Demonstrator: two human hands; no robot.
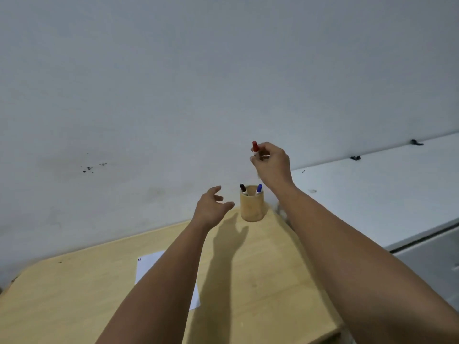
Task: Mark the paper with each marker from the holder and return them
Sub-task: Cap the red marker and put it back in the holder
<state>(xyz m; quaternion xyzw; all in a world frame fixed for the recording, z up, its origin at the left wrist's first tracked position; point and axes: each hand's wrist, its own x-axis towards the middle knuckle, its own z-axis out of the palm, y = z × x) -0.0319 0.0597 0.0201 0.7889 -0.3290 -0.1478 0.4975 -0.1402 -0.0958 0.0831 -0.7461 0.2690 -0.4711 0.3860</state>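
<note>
A round wooden holder (252, 207) stands at the far corner of the wooden table (260, 281). A black-capped marker (243, 189) and a blue-capped marker (258, 189) stick up out of it. My right hand (272, 165) is raised above the holder and grips a red-capped marker (255, 147), cap pointing up. Just left of the holder hovers my left hand (211, 207), fingers apart and holding nothing. A white sheet of paper (149, 265) lies on the table under my left forearm, with small red and blue marks near its far left corner.
A pale wall rises right behind the table. A white counter or cabinet (372, 194) runs along the right side, lower than the wall, with small dark clips on its back edge. The table's right edge is near my right forearm.
</note>
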